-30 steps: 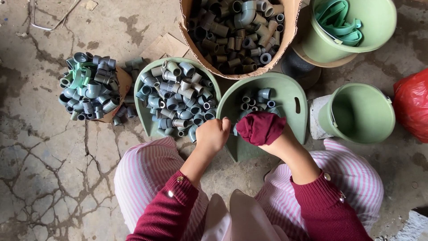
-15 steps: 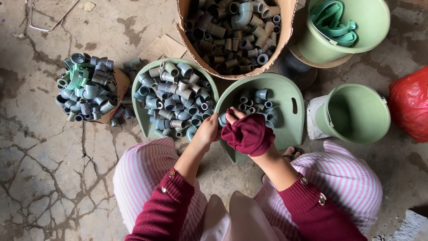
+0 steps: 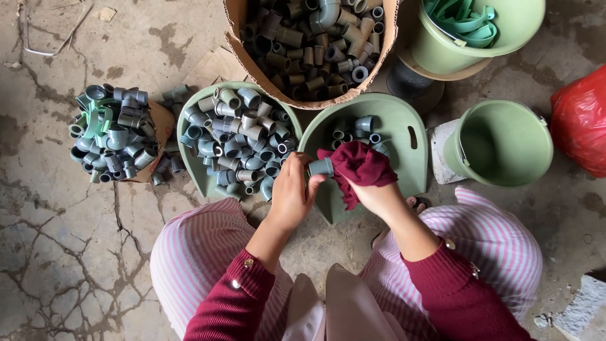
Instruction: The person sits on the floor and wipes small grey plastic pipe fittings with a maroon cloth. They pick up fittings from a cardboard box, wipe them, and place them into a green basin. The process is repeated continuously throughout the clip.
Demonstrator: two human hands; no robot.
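Right now, left hand (image 3: 291,192) pinching a short grey pipe fitting (image 3: 321,167) by thumb and fingertips, held just above the near edge of the right-hand green basin (image 3: 404,158). Fitting directly between the two hands, long axis lying roughly level and pointing toward the right hand (image 3: 379,196), open end facing it. Right hand closed around a bunched maroon cloth (image 3: 360,167), cloth touching or just beside the fitting's end (exact contact hidden by folds). Both hands equally close; left carrying the piece, right carrying the rag.

Behind the left hand, a second green basin (image 3: 202,180) heaped with grey fittings (image 3: 237,142); a few more fittings (image 3: 353,129) at the far end of the right basin. Further left, another pile (image 3: 113,136) on a scrap of cardboard. Cardboard box (image 3: 315,44) of darker fittings at top, empty green bucket (image 3: 499,142) to the right, red bag (image 3: 581,120) at the edge. Cracked concrete floor (image 3: 63,252), seated, knees in pink-striped trousers (image 3: 196,252) either side.
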